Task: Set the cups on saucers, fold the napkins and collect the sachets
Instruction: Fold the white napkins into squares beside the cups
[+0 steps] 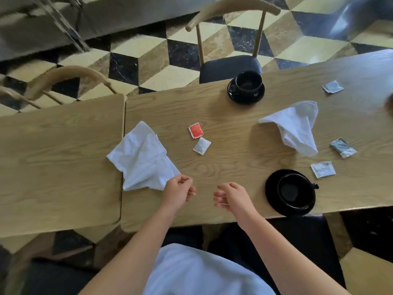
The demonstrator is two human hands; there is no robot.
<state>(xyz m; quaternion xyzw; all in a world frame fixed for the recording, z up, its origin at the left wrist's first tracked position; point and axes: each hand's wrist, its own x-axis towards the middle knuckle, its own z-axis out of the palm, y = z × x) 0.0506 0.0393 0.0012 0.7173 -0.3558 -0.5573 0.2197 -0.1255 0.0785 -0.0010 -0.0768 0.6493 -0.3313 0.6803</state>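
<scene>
Lower centre of the frame: two bare forearms reach over the near edge of a light wooden table (223,116). The left hand (177,192) has its fingers curled at the near corner of a crumpled white napkin (142,158); whether it actually pinches the cloth cannot be told. The right hand (230,196), just beside it, hangs with loosely curled fingers and holds nothing.

Lower right: a black cup (295,191) stands upright on a black saucer (271,188), close to the table's near edge, its handle pointing right. Just beyond it lies a white sachet (323,169), and farther right a dark green sachet (342,147).

Centre: a red sachet (195,130) and a small white sachet (201,145) lie flat, almost touching at their corners, between the two napkins.

Right of centre: a second napkin (297,126), unfolded and rumpled.

Upper centre: a second black cup (248,80) sits on its saucer (234,94) near the far table edge. Upper right: a grey sachet (332,86).

Beyond the table: a wooden chair (230,9) with a dark seat on a cube-patterned floor (148,56).
</scene>
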